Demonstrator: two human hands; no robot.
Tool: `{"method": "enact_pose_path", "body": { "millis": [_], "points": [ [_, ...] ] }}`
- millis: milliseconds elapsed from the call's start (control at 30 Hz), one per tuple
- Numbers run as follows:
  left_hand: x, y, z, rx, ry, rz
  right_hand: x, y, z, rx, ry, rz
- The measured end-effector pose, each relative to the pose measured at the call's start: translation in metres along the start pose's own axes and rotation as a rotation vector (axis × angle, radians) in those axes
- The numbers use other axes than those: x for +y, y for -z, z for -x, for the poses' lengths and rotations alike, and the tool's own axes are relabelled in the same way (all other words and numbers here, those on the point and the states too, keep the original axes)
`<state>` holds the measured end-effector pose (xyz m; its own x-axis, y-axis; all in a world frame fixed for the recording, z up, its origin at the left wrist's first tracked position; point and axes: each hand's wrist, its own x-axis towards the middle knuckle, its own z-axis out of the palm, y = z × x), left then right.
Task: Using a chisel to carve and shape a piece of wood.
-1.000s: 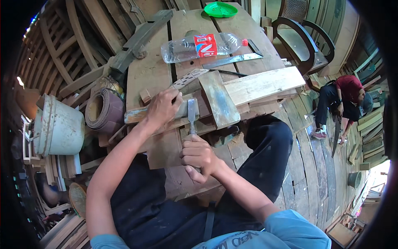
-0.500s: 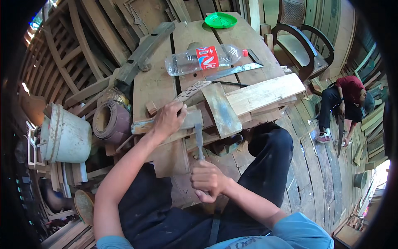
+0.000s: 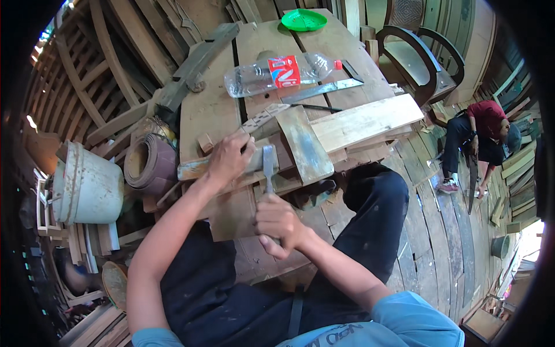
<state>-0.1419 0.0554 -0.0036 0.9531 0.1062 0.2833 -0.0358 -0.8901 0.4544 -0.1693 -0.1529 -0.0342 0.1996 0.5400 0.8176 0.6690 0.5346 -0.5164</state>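
Note:
My left hand [image 3: 231,156] bends over a long narrow grey block [image 3: 254,163] near the table's front edge, its fingers curled on it and pressing it down. The left end of the block looks bluish and worn. My right hand [image 3: 278,222] is closed round the handle of a chisel [image 3: 267,162]. The flat blade points away from me, its tip lying over the block's right part, just right of my left hand. Beyond them lies a patterned strip [image 3: 263,118], and to the right a pale, blue-stained flat board [image 3: 303,144].
A plastic bottle [image 3: 254,79], a metal try square [image 3: 324,89] and a green dish [image 3: 303,20] sit on the plank table [image 3: 202,115]. Pale planks [image 3: 370,122] lie right. Left stand a bucket [image 3: 92,185] and a rolled sheet [image 3: 156,165]. A person [image 3: 483,130] bends far right.
My right hand has pushed the chisel away from me and slightly left, so more of its blade lies over the block. My left hand stays on the block. The view has shifted slightly.

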Motion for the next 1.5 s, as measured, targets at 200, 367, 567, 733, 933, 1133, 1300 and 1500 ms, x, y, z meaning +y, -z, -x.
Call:
{"method": "enact_pose_path", "body": {
  "millis": [200, 367, 567, 733, 933, 1133, 1300, 1500],
  "points": [
    [-0.008, -0.001, 0.001, 0.014, -0.019, -0.014, -0.010, -0.003, 0.014, -0.035, 0.032, -0.055],
    [-0.002, -0.002, 0.003, 0.021, -0.007, -0.026, 0.001, -0.005, 0.002, 0.011, 0.027, 0.012],
    [-0.001, 0.000, 0.005, -0.035, 0.084, -0.049, -0.003, 0.000, 0.000, -0.078, 0.010, -0.007],
    [-0.008, -0.001, 0.006, 0.025, -0.016, -0.007, -0.015, -0.010, 0.016, -0.053, 0.018, 0.004],
    [-0.002, 0.003, -0.001, 0.014, -0.007, 0.004, 0.008, 0.002, -0.008, -0.024, 0.025, 0.109],
    [-0.005, -0.001, 0.003, 0.027, -0.012, -0.025, -0.009, 0.001, 0.012, -0.107, 0.003, 0.034],
    [-0.001, -0.001, 0.003, 0.004, 0.002, -0.013, 0.003, -0.003, 0.003, -0.019, 0.014, 0.076],
    [-0.004, -0.002, 0.004, 0.006, -0.020, 0.018, 0.004, 0.001, 0.001, -0.027, 0.047, 0.046]
  ]
}}
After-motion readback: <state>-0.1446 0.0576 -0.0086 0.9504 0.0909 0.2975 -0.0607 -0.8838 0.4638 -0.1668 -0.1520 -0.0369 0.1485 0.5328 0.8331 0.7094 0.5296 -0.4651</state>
